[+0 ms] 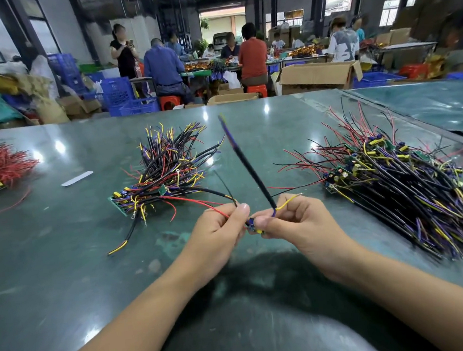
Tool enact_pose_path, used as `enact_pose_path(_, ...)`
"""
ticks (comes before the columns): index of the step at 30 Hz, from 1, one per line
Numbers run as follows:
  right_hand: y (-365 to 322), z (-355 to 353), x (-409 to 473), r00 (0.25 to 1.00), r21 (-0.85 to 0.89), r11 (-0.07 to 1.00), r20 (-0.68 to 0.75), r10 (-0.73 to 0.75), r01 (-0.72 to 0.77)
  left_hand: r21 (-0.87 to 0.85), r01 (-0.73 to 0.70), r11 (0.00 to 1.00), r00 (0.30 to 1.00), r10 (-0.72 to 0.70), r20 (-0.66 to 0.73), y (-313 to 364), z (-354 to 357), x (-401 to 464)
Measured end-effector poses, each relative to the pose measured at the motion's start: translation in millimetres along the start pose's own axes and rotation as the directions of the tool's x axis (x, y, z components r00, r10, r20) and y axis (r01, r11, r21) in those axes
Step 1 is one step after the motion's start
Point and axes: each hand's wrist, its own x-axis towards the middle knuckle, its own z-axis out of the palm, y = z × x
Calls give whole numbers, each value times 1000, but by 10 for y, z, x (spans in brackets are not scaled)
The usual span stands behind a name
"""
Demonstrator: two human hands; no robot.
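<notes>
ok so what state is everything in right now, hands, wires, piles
left hand, grips red and black leads of the small wired board
right hand, pinches the small wired board from the other side
black sleeved cable, sticks up from the board, motion-blurred
middle pile, loose heap on the table
right pile, loose heap on the table
cardboard box, flaps open

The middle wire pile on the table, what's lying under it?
Green circuit boards show at the lower left edge of the middle wire pile, resting on the green table. The tangled wires cover whatever lies beneath the centre of the heap.
</notes>
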Motion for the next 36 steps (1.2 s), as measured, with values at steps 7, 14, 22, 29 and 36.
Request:
enact_pose_path(7, -3, 1, 36, 999, 91, 995, 19, -43, 41, 7, -33, 999, 960, 34, -279, 0, -23, 65)
enact_pose_path(14, -19, 5, 35, 997, 171, 983, 1, -73, 72, -466, -48, 884, 854, -206, -478, 0, -228, 177)
enact_pose_path(22, 8, -42, 56, 998, 234, 970, -16, -62, 64, -616, -16, 787, 826, -337, -452, -19, -356, 183)
enact_pose_path(29, -4, -61, 61, 996, 271, 960, -79, -48, 67, -839, -1, 543, 868, -417, -271, 22, -426, 138)
enact_pose_path(36, -14, -65, 83, 988, 190, 975, -123, -89, 111, -951, 76, 301, 918, -394, -52, 96, -216, 30)
